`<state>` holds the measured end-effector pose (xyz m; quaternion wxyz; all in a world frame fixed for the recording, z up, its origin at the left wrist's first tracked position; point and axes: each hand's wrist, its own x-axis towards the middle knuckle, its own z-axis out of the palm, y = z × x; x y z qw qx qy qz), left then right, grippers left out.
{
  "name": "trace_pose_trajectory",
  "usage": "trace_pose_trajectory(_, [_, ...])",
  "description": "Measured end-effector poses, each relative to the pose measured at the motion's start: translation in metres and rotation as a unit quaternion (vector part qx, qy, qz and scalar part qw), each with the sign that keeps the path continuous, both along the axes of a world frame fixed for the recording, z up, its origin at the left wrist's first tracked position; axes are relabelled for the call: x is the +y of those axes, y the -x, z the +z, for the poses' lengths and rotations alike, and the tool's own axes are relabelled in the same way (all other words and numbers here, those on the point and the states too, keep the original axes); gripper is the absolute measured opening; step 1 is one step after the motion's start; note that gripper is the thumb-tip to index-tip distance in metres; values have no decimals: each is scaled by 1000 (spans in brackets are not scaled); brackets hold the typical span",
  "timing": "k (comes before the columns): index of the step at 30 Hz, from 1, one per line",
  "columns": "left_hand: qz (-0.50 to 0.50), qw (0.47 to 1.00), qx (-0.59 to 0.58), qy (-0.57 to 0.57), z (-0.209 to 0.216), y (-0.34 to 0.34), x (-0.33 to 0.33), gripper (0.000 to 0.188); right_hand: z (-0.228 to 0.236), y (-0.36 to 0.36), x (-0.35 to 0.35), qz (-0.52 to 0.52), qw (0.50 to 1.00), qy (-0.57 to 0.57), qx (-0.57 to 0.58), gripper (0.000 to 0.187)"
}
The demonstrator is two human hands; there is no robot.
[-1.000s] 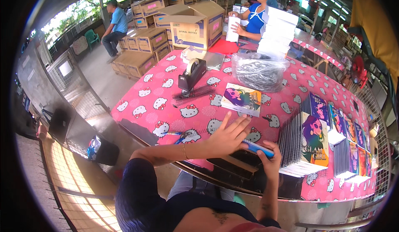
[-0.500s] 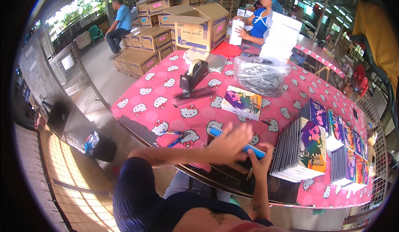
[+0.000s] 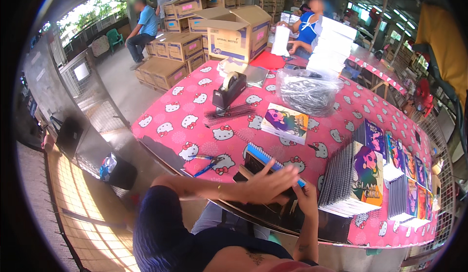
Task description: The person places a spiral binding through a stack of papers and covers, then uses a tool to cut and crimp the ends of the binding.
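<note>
A narrow blue notebook with a pale ridged edge, like a spine, leans by a dark stand at the table's near edge. My left hand lies across it, fingers stretched out and slightly blurred. At the notebook's right end, my right hand grips it between thumb and fingers. To the left lie blue-handled pliers. Beyond the hands rests a notebook with a colourful illustrated cover. Close to my right hand stands a stack of spiral notebooks. My left palm and the notebook's lower part are hidden.
Loose black coils, a tape dispenser and a plastic bag of dark coils lie farther back. More notebook stacks line the right side. Behind the table are an open carton, white stacks and a co-worker.
My left hand has slid right and lower along the blue notebook, uncovering more of its left end. My right hand has dropped slightly. The co-worker across the table has turned.
</note>
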<state>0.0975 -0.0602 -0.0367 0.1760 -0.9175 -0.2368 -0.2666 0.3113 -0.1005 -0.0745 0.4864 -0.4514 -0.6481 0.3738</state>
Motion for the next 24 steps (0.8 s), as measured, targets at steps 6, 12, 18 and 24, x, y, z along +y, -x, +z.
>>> trace_pose_trajectory(6, [-63,995,11,82,-11,2,-15,82,9,7,0,-11,999,-47,11,26])
trace_pose_trajectory(12, [-38,997,-12,67,15,-13,6,85,2,3,4,12,999,-38,-3,19])
trace_pose_trajectory(18, [-43,997,-29,62,14,-20,10,84,5,14,-3,-43,997,-24,64,15])
trace_pose_trajectory(24, [-100,984,-77,122,20,-9,7,58,11,14,-21,-162,977,-77,113,20])
